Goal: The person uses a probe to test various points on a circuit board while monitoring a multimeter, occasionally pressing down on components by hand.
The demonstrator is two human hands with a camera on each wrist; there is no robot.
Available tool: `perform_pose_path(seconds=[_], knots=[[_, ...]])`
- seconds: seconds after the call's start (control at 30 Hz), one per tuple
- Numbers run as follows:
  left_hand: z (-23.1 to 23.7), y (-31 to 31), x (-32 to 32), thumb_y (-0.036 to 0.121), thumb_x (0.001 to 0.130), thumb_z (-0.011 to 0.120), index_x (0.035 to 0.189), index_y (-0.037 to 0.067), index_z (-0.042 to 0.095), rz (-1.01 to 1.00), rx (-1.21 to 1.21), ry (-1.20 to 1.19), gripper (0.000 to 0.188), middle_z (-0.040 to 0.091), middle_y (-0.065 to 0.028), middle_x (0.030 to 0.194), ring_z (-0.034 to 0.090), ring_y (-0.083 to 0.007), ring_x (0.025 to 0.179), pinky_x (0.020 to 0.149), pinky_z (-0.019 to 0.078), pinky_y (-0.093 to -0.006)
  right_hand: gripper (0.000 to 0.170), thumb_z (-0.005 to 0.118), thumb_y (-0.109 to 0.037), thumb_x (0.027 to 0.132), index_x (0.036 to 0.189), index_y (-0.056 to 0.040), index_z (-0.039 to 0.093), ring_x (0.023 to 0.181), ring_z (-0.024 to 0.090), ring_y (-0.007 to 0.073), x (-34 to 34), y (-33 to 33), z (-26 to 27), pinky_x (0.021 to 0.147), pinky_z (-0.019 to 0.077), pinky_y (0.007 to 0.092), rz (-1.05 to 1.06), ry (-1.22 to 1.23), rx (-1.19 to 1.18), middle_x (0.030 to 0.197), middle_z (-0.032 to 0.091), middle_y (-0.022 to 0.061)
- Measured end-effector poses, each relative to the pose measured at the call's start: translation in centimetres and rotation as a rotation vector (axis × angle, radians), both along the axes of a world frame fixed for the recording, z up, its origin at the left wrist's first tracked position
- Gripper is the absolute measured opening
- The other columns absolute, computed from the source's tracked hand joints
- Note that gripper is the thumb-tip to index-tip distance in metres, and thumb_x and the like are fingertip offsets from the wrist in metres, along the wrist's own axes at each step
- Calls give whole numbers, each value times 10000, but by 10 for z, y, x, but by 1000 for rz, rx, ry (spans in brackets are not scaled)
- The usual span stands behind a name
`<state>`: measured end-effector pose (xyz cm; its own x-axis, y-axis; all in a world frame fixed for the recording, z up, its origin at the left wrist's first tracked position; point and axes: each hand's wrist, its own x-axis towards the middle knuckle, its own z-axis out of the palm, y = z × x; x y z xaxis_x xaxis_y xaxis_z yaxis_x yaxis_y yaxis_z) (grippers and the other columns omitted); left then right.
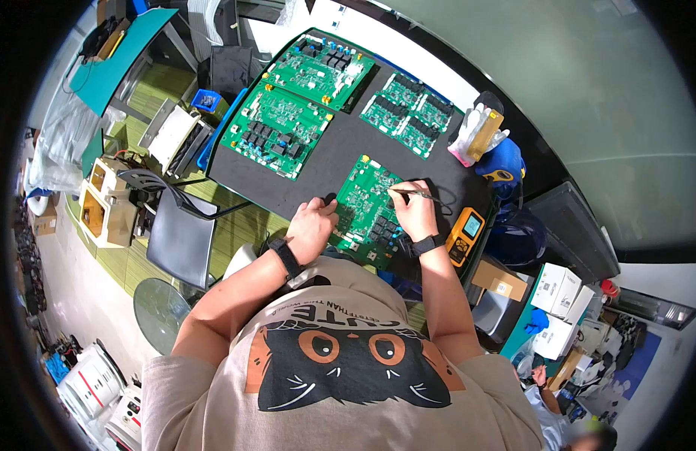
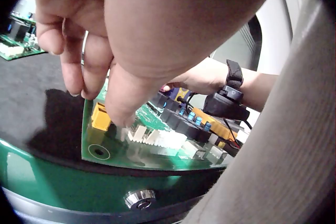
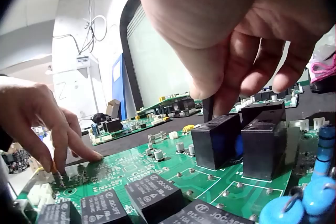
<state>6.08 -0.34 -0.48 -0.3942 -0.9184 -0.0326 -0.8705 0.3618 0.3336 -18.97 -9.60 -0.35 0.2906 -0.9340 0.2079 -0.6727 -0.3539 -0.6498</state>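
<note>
A green circuit board with black relays lies in front of the person. The left hand is at the board's left edge. Its fingers rest on the board, close by a yellow connector and white connectors. Over the board's right side, the right hand pinches a thin, dark, pen-like tool between thumb and fingers. In the right wrist view the tool's lower end is right behind a tall relay; its tip is hidden there.
Two large populated boards lie at the back left, and smaller boards at the back. To the right stand a blue-and-yellow device, a white glove and an orange handheld meter. A chair stands left of the table.
</note>
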Motion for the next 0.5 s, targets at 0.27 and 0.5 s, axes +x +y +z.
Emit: perform_pose_path(seconds=[0.27,0.5], knots=[[-4,1,0,160,808,670,849,122,686,8,-31,6,58,651,-16,1307,559,-242,1091,878,486,-413,43,735,-101,833,825,-69,707,854,631,327,1,1,-2,791,510,434,5,-39,-71,848,721,106],[-3,1,0,149,806,661,849,126,677,5,-44,8,51,653,-15,1307,564,-244,1086,876,487,-407,51,736,-108,836,829,-66,709,866,629,328,2,4,-1,795,510,432,-12,-30,-50,850,719,104]])
